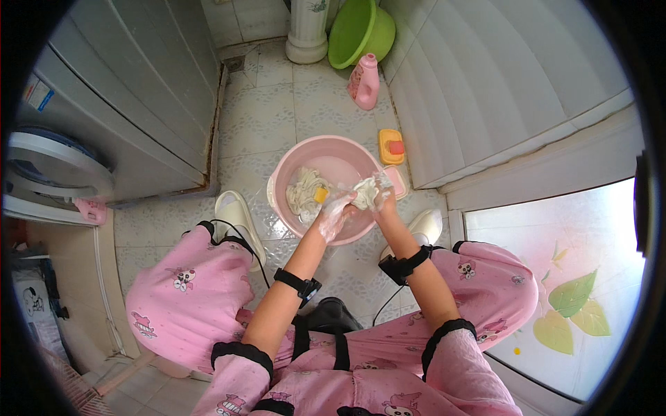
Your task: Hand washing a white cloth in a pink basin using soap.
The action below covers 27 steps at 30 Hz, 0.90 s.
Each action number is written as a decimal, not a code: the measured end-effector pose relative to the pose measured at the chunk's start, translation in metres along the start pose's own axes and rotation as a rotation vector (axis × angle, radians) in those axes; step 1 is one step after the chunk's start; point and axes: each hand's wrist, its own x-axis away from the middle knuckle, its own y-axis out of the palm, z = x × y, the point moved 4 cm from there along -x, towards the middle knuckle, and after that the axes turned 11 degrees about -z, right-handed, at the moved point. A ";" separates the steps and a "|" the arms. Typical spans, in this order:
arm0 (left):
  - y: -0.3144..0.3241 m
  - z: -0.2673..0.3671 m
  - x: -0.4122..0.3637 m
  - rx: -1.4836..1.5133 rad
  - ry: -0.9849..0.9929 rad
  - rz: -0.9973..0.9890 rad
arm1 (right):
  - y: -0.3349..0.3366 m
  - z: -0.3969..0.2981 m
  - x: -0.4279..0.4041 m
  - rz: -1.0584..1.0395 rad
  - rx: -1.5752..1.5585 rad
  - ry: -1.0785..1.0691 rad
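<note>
A pink plastic basin [283, 161] stands on the tiled floor between my feet. Covered in suds, my left hand [335, 214] is over the basin, touching or close to the near side of a bunched, pale wet cloth [367, 193]. That cloth is gripped by my right hand [384, 196], also lathered, at the basin's right rim. Whether my left fingers close on the cloth cannot be told. Another pale, twisted cloth [307, 190] lies in the left part of the basin, with a yellow bar of soap [321, 195] on it. Some foam floats beside it.
Right of the basin are a pink dish [396, 182] and a yellow soap dish [390, 148] holding a red piece. Farther back stand a pink detergent bottle [368, 83] and a tilted green basin [385, 34]. A washing machine door [57, 166] hangs open at left.
</note>
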 end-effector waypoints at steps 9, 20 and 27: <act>0.018 -0.004 0.003 -0.450 0.152 0.013 | 0.004 -0.011 0.013 0.085 0.536 0.119; -0.006 -0.003 -0.006 -0.228 0.105 -0.204 | 0.042 -0.006 0.012 -0.229 0.125 0.183; -0.101 0.008 -0.005 -0.300 0.193 0.217 | -0.016 0.000 -0.015 0.112 0.148 0.257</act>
